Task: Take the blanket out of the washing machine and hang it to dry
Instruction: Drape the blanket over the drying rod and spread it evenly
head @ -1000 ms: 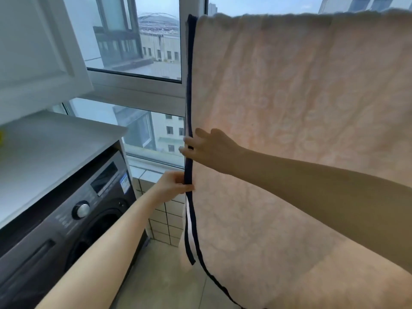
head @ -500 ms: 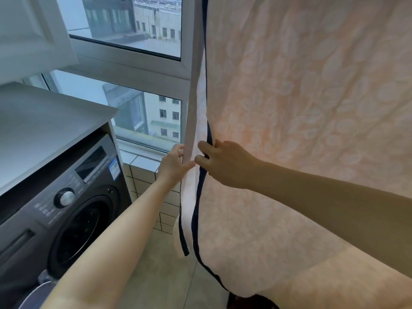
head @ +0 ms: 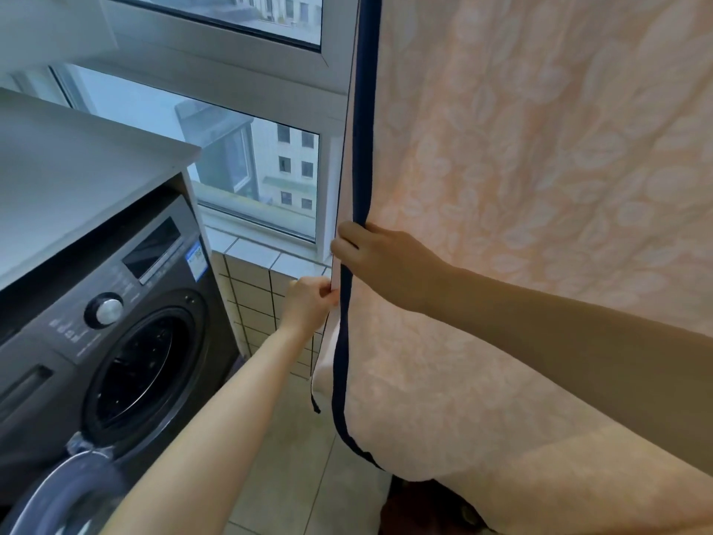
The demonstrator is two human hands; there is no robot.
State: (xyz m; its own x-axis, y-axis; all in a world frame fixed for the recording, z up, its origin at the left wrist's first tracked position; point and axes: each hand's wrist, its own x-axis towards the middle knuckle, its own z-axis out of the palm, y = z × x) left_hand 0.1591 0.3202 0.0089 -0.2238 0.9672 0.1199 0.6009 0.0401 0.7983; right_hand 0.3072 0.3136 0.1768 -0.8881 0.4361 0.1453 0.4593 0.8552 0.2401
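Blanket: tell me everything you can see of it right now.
The blanket is peach fabric with a pale leaf pattern and a navy binding along its edge. It hangs doubled in front of the window, with its top out of frame. The right hand grips the front layer's bound edge. The left hand pinches the back layer's edge a little lower down.

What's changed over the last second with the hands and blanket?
Both hands slid down the blanket along its trimmed edge. The left hand now pinches the pale rear layer; the right hand grips the navy trim above it. Blanket stays hung; washing machine unmoved.
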